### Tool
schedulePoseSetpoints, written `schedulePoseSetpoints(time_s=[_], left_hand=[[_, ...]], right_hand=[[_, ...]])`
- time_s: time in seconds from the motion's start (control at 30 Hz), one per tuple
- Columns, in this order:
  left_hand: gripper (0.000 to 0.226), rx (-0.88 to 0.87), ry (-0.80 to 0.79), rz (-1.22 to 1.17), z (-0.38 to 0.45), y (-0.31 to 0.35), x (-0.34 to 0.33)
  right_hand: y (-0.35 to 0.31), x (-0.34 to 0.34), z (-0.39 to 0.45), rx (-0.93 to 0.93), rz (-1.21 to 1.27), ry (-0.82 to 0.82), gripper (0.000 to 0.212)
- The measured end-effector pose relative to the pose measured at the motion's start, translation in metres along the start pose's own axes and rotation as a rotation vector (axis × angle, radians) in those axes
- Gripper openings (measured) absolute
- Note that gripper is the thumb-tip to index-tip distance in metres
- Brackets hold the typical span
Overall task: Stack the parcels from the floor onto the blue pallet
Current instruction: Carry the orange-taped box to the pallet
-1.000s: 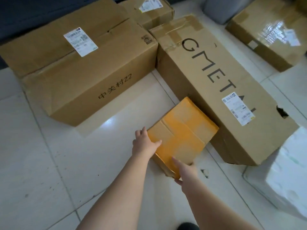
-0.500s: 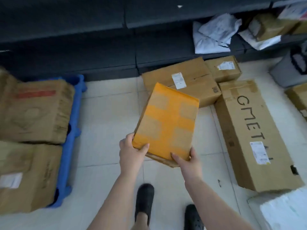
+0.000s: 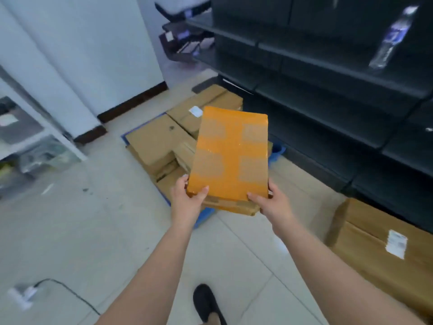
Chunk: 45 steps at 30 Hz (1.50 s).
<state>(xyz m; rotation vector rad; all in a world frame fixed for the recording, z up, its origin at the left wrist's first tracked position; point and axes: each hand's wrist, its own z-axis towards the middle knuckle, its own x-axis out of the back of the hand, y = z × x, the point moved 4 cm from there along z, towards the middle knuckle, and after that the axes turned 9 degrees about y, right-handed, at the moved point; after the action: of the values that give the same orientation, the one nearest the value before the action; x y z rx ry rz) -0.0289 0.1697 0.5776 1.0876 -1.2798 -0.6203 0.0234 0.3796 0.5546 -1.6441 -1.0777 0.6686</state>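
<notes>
Orange-taped parcel (image 3: 230, 156) sits mid-frame, off the floor, left hand (image 3: 187, 199) and right hand (image 3: 271, 202) clamped on its near corners. Behind it the blue pallet (image 3: 202, 215) carries brown boxes (image 3: 154, 141). Best lowered flat onto a level box top, both grips kept until it rests.

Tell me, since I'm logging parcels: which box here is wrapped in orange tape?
The box gripped by both hands, left hand and right hand; the other boxes are plain brown.
</notes>
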Motion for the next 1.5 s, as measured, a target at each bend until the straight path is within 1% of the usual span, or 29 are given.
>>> schedulePoseSetpoints(time_s=[0.07,0.17,0.23,0.3,0.4,0.5,0.67,0.83,0.97,1.1,1.13,1.2,1.3,1.33,1.4,1.5], left_hand=[[0.049,0.042,0.058,0.015,0.028,-0.014,0.031],[0.043,0.09,0.115,0.018,0.064,-0.039,0.067],[0.04,0.145,0.123,0.026,0.084,-0.059,0.081],[0.043,0.208,0.129,0.043,0.101,-0.077,0.091],[0.044,0.297,0.149,0.062,0.121,-0.104,0.095],[0.042,0.4,0.16,0.069,0.147,-0.131,0.084],[0.042,0.561,0.212,0.051,0.194,-0.17,0.046],[0.044,0.72,0.295,-0.013,0.247,-0.222,0.009],[0.042,0.799,0.331,-0.029,0.281,-0.271,-0.005],[0.046,0.804,0.311,-0.013,0.313,-0.324,-0.016],[0.048,0.791,0.279,-0.002,0.321,-0.338,-0.022],[0.052,0.776,0.179,0.009,0.334,-0.368,-0.039],[0.063,0.801,0.039,0.036,0.345,-0.406,-0.064],[0.066,0.791,0.034,0.038,0.349,-0.415,-0.069],[0.067,0.738,0.063,0.028,0.358,-0.426,-0.074],[0.065,0.676,0.063,0.012,0.372,-0.432,-0.08]], right_hand=[[-0.013,-0.047,0.015,0.022,-0.025,-0.08,0.051],[-0.021,-0.111,0.036,0.005,-0.07,-0.172,0.052],[-0.018,-0.146,0.048,-0.027,-0.113,-0.215,0.058],[-0.009,-0.176,0.061,-0.072,-0.162,-0.244,0.067],[0.006,-0.207,0.081,-0.123,-0.235,-0.285,0.069],[0.022,-0.236,0.116,-0.177,-0.337,-0.335,0.068],[0.045,-0.279,0.188,-0.228,-0.504,-0.449,0.064],[0.077,-0.332,0.261,-0.196,-0.661,-0.573,0.066],[0.116,-0.376,0.292,-0.172,-0.755,-0.582,0.065],[0.16,-0.41,0.317,-0.111,-0.78,-0.561,0.061],[0.174,-0.416,0.323,-0.089,-0.795,-0.56,0.061],[0.209,-0.423,0.331,-0.064,-0.893,-0.608,0.067],[0.26,-0.423,0.338,-0.151,-1.121,-0.681,0.077],[0.272,-0.422,0.338,-0.169,-1.169,-0.671,0.081],[0.287,-0.422,0.339,-0.119,-1.209,-0.609,0.086],[0.291,-0.427,0.34,-0.021,-1.198,-0.466,0.083]])
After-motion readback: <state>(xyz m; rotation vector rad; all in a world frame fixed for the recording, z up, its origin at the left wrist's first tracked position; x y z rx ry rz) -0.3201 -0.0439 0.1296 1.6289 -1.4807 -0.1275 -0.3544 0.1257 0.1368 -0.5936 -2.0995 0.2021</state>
